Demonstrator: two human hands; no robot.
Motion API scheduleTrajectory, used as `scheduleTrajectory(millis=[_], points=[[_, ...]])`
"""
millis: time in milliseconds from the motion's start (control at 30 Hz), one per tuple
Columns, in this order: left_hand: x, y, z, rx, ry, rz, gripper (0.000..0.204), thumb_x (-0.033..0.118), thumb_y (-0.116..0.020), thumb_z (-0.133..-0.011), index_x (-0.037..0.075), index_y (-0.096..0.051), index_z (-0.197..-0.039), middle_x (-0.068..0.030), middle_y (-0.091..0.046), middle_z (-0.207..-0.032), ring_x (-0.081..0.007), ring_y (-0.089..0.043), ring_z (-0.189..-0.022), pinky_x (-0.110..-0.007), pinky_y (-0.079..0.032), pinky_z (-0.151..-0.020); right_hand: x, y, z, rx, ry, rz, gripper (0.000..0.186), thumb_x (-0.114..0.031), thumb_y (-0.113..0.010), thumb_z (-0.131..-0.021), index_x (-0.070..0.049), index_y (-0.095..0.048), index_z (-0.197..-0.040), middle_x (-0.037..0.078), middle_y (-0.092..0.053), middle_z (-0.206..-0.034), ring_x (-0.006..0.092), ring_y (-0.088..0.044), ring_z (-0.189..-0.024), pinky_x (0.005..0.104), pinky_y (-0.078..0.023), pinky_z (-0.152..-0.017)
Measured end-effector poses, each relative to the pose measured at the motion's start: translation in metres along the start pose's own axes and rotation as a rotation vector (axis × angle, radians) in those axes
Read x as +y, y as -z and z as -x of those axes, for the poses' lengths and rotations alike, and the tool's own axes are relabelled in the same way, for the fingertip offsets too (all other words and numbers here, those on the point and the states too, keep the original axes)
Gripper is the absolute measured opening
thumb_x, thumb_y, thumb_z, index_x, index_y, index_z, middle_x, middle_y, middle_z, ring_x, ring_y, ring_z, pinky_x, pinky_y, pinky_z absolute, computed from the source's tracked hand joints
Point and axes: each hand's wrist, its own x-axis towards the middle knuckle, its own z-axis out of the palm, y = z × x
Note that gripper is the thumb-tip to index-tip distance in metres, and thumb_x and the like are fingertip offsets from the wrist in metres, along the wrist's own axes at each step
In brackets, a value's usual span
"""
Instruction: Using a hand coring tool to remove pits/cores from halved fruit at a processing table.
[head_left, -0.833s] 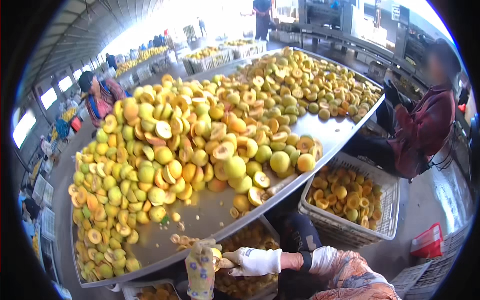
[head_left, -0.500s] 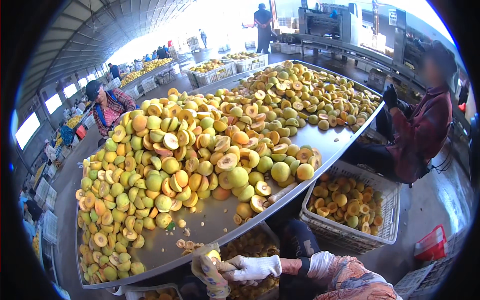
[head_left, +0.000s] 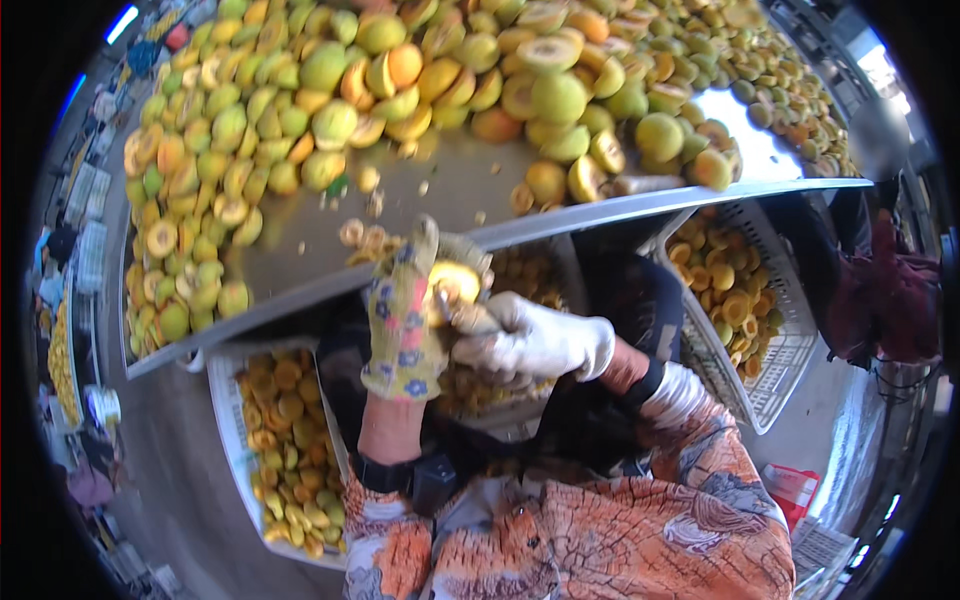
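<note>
My left hand (head_left: pixel 402 325), in a yellow flowered glove, grips a halved yellow peach (head_left: pixel 460 280) just in front of the metal table's raised rim (head_left: pixel 530 229). My right hand (head_left: pixel 545 340), in a white glove with stained fingers, is closed round a small hand tool (head_left: pixel 473 319). Its tip meets the cut face of the peach; its exact shape is mostly hidden by the fingers. Beyond my hands, a large heap of halved peaches (head_left: pixel 330 125) covers much of the table. Peach scraps (head_left: pixel 368 240) lie by the rim.
Under my hands stands a crate of peach pieces (head_left: pixel 515 272), partly covered. White crates of peach halves stand to the left (head_left: pixel 230 430) and right (head_left: pixel 790 350). A brownish stick-like thing (head_left: pixel 645 184) lies near the rim. Another person (head_left: pixel 885 290) sits at the right.
The view has tipped downward, so my hands, forearms and the left crate show more fully. Both hands stay together at the peach.
</note>
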Motion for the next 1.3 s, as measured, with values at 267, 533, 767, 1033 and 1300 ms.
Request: scheduleTrajectory(millis=[267,533,767,1033,1300], points=[[-0.025,0.012,0.014,0.362,-0.212,-0.092,0.038,0.032,-0.06,-0.095,0.0,-0.066,-0.076,-0.004,-0.065,-0.07,-0.0078,-0.058,-0.063,-0.024,-0.047,-0.059,0.012,-0.003,-0.013,0.009,0.237,0.437,0.027,-0.029,-0.057,-0.094,-0.005,-0.063,-0.102,0.003,-0.06,-0.075,0.01,-0.054,-0.063,0.0269,-0.047,-0.057],[-0.008,0.018,0.019,-0.029,-0.223,-0.298,0.034,0.025,-0.059,-0.095,-0.002,-0.07,-0.078,-0.0014,-0.065,-0.067,-0.0065,-0.056,-0.06,-0.023,-0.044,-0.058,0.01,-0.004,-0.005,-0.105,0.102,0.23,0.025,-0.028,-0.059,-0.093,-0.004,-0.061,-0.102,0.003,-0.059,-0.075,0.0081,-0.053,-0.067,0.0281,-0.046,-0.061],[-0.002,0.023,0.014,-0.323,-0.206,-0.383,0.047,0.037,-0.049,-0.098,0.001,-0.06,-0.07,-0.0125,-0.063,-0.07,-0.0216,-0.059,-0.061,-0.031,-0.049,-0.058,0.002,-0.007,0.002,-0.426,-0.403,-0.506,0.027,-0.032,-0.057,-0.095,-0.014,-0.047,-0.078,-0.007,-0.038,-0.06,0.0026,-0.035,-0.043,0.0188,-0.028,-0.035],[0.011,0.026,0.016,0.097,-0.125,0.304,0.049,0.048,-0.045,-0.098,0.006,-0.056,-0.074,-0.0121,-0.055,-0.069,-0.0227,-0.054,-0.063,-0.033,-0.046,-0.055,0.007,-0.008,-0.008,-0.58,-0.196,-0.413,0.029,-0.027,-0.053,-0.096,-0.011,-0.046,-0.073,-0.006,-0.039,-0.053,0.0033,-0.036,-0.04,0.0201,-0.027,-0.033],[0.067,0.217,0.111,0.351,-0.438,-0.479,0.023,0.022,-0.063,-0.091,0.001,-0.067,-0.099,-0.0124,-0.066,-0.088,-0.0262,-0.063,-0.082,-0.038,-0.052,-0.073,0.062,-0.006,-0.013,0.032,0.052,1.461,0.033,-0.024,-0.066,-0.079,-0.005,-0.057,-0.105,0.018,-0.064,-0.081,0.0366,-0.064,-0.08,0.0427,-0.049,-0.067]])
